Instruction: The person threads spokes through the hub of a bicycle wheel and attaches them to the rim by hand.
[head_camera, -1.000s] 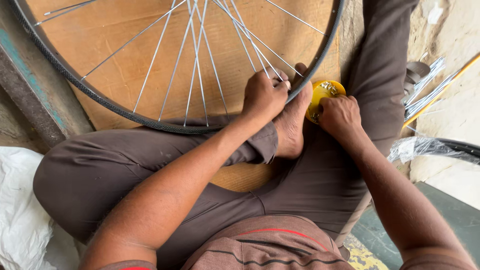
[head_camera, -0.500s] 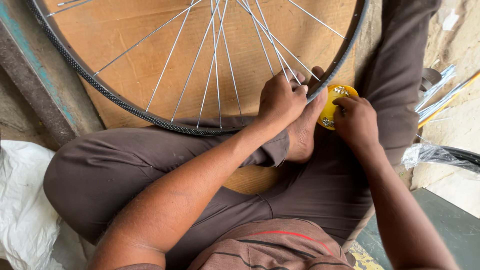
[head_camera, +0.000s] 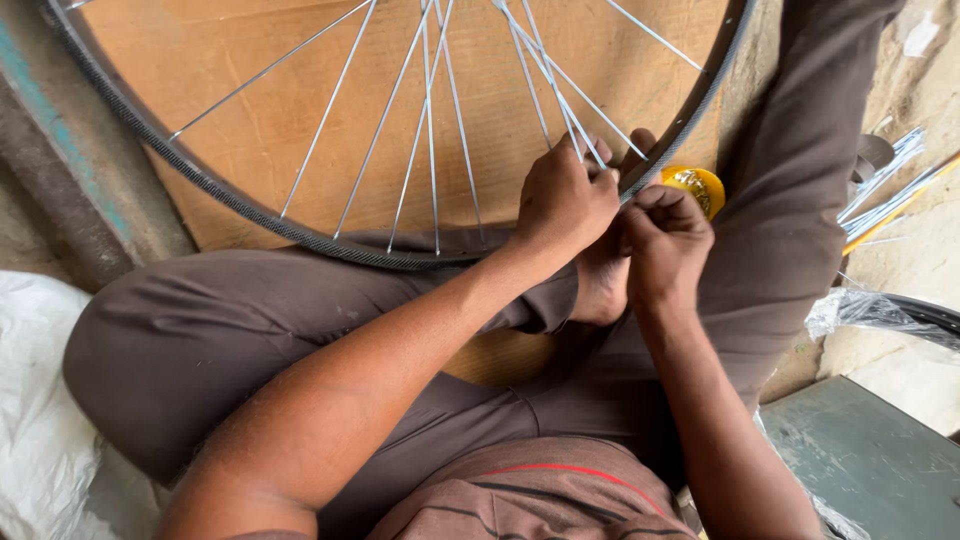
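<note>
Two bare hands met at the bicycle wheel rim (head_camera: 330, 245) — right hand (head_camera: 668, 245), having left the yellow tin (head_camera: 697, 187), closed beside left hand (head_camera: 562, 200) pinching a spoke (head_camera: 585, 135).

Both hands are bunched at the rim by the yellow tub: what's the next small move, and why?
Probably seat and turn the spoke end at the rim. The left hand pinches spokes where they meet it, and the right hand is closed alongside, just below the yellow tub. Whatever its fingers hold is hidden.
</note>
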